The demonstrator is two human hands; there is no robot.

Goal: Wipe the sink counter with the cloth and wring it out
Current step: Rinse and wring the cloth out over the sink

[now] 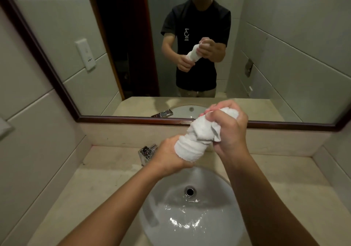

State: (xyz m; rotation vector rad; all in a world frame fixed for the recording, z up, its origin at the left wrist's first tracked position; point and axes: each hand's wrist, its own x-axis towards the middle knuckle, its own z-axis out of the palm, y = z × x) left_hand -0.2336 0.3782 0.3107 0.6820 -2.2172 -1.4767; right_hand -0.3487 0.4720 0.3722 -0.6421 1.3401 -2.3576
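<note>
Both fists are clamped on the rolled white cloth above the sink basin, left hand low, right hand high, so I'd twist them opposite ways and keep drips over the basin.

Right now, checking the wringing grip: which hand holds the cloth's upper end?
The right hand grips the cloth at its upper end; the left hand clamps the lower end.

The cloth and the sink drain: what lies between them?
Nothing solid: in the head view, the cloth hangs over the drain, with only bare wet basin between.
</note>
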